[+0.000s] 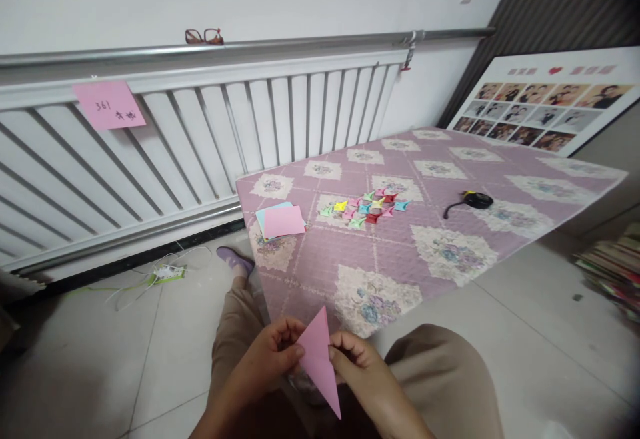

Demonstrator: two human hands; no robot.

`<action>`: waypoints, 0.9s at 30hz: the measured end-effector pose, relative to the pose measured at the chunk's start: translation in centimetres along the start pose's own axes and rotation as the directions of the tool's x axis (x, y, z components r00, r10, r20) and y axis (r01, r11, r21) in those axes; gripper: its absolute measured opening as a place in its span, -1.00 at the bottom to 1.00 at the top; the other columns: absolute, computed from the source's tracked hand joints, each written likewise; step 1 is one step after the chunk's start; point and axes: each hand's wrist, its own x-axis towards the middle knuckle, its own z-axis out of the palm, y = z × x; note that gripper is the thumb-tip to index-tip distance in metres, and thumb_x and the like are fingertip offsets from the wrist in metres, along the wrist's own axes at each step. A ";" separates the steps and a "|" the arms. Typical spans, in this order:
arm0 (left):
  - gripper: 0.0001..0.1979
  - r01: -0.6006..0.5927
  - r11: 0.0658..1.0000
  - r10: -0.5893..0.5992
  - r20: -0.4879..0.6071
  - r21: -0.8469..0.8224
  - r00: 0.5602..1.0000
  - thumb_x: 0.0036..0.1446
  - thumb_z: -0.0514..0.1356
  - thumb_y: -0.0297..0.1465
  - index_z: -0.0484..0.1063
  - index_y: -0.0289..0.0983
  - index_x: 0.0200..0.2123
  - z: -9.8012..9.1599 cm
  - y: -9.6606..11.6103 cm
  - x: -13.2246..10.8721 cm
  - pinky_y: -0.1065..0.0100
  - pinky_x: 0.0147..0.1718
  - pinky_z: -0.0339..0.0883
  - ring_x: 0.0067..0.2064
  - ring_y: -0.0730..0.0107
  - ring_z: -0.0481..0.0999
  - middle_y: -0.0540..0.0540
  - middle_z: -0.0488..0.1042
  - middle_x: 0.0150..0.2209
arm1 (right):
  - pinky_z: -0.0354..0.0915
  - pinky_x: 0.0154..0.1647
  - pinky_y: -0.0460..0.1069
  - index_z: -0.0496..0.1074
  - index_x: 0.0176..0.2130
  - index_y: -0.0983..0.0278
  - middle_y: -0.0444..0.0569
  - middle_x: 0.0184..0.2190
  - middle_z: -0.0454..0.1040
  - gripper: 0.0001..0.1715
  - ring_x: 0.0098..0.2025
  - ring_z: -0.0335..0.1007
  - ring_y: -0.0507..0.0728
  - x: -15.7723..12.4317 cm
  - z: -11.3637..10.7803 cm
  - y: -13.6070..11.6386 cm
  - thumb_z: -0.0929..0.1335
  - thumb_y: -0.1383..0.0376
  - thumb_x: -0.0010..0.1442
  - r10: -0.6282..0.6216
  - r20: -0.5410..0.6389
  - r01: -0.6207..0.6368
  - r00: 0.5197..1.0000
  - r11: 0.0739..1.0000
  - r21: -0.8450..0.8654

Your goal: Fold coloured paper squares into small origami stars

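A pink sheet of paper (318, 357), folded into a triangle, is held in the air over my lap, just off the table's near edge. My left hand (283, 349) pinches its left corner between thumb and fingers. On the opposite side, my right hand (357, 359) grips the long edge near its middle. Farther up on the table lies a stack of coloured paper squares (284, 220), pink on top with light blue beneath. To the right of the stack, several small folded paper pieces (371, 208) in pink, red, yellow, green and blue sit in rows.
The table (310, 272) wears a purple floral cloth. A black object with a strap (477, 200) lies on its right part. Behind stand a white radiator (290, 116), a pink note (110, 104) and glasses (204, 36) on the pipe. A photo board (545, 102) leans at the far right. A power strip (169, 274) lies on the floor.
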 end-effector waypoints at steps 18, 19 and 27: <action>-0.69 0.037 0.994 -0.039 -0.015 -0.103 0.999 -0.03 0.35 -0.24 0.39 -0.32 -0.34 1.2 0.2 -0.1 0.52 -0.55 0.10 -0.56 0.60 0.28 0.04 0.37 -0.51 | 0.13 -0.53 -0.13 0.34 -0.50 0.27 -0.21 -0.60 0.36 -0.57 -0.56 0.23 -0.03 -0.4 0.4 -0.3 0.47 0.00 -0.04 0.081 0.016 -0.083 0.997 0.991 0.107; -0.70 0.042 0.992 -0.044 -0.010 -0.121 0.999 -0.03 0.36 -0.25 0.39 -0.32 -0.34 1.3 0.2 -0.1 0.52 -0.55 0.09 -0.56 0.61 0.28 0.04 0.37 -0.51 | 0.17 -0.52 -0.13 0.34 -0.47 0.27 -0.19 -0.58 0.39 -0.58 -0.54 0.29 -0.02 -0.5 0.4 -0.3 0.47 0.01 -0.03 0.102 0.053 -0.110 0.993 0.981 0.162; -0.66 0.105 0.898 -0.103 0.027 -0.427 0.994 -0.11 0.43 -0.32 0.42 -0.31 -0.29 2.7 0.5 -0.4 0.52 -0.48 0.15 -0.47 0.58 0.34 -0.01 0.40 -0.42 | 0.29 -0.50 -0.12 0.34 -0.38 0.29 -0.14 -0.49 0.45 -0.59 -0.48 0.39 -0.01 -0.4 0.4 0.4 0.52 0.11 -0.05 0.111 0.155 -0.164 0.982 0.906 0.391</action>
